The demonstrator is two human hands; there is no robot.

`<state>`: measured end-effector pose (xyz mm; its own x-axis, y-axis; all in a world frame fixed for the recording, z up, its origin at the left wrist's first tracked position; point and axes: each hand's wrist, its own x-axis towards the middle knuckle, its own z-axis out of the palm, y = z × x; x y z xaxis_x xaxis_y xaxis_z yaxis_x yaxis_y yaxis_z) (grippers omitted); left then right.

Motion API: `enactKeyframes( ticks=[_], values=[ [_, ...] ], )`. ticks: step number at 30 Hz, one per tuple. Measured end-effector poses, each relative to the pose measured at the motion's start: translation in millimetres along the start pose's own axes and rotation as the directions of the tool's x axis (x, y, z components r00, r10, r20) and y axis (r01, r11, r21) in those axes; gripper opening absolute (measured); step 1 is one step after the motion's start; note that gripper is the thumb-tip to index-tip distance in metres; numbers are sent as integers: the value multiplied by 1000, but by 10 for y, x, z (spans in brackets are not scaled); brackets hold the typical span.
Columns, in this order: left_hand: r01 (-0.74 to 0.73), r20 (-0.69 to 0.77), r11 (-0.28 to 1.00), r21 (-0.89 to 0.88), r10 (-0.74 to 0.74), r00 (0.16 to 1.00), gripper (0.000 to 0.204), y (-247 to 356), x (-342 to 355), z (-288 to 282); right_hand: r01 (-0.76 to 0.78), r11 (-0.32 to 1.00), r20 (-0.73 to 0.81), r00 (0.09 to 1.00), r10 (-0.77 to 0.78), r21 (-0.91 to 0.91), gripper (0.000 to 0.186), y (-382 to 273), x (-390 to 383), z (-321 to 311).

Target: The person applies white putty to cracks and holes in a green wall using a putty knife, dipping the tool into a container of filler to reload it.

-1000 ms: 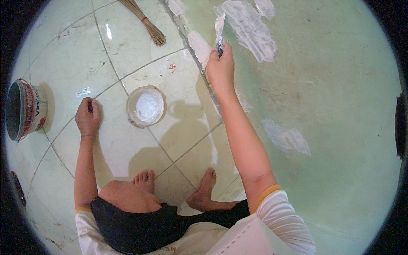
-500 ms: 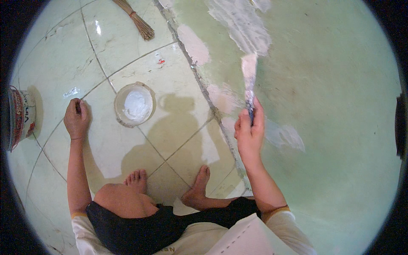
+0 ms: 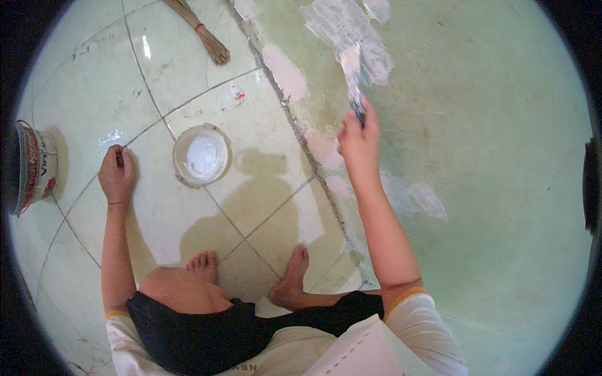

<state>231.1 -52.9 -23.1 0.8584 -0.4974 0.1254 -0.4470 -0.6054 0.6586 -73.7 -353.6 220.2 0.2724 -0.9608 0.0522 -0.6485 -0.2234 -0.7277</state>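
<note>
My right hand [image 3: 362, 139] is closed around the dark handle of a putty knife [image 3: 353, 76]. The knife's blade, coated in white, lies over a patch of white putty [image 3: 370, 59] on the green wall [image 3: 489, 150]. Off to the left, my left hand [image 3: 118, 175] is curled closed over the tiles; whatever is inside its fingers, if anything, is hidden. Between my hands, nearer the left one, a round tub [image 3: 177, 164] with white putty [image 3: 204, 156] in it stands on the tiled floor [image 3: 166, 219].
A bucket [image 3: 47, 164] with a red handle stands at the far left. A bundled stick broom [image 3: 204, 39] lies at the top. Pale putty patches [image 3: 285, 72] run along the wall's rough lower edge [image 3: 295, 119]. My bare feet [image 3: 291, 279] are on the tiles below the tub.
My right hand has moved up and slightly left with the putty knife, bringing the blade from the patch's lower end onto its middle. My left hand stays nearly in place, still curled.
</note>
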Motion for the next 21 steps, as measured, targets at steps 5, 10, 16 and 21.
enactKeyframes(
  ticks=[5,10,16,21],
  values=[
    [-5,6,1000,2,5,1000,22,15,-8,-39,-207,973,-6,978,209,107,44,-128,-825,-594],
    [-6,0,999,-37,6,1000,23,-9,-27,3,-72,997,62,996,71,25,39,-148,-725,-566],
    [-35,-49,999,-41,33,998,20,7,5,2,228,966,68,973,-221,-123,41,-80,242,155],
    [10,-26,996,-94,-13,1000,21,54,20,-16,220,971,78,974,-213,-91,47,-383,698,744]
  ],
)
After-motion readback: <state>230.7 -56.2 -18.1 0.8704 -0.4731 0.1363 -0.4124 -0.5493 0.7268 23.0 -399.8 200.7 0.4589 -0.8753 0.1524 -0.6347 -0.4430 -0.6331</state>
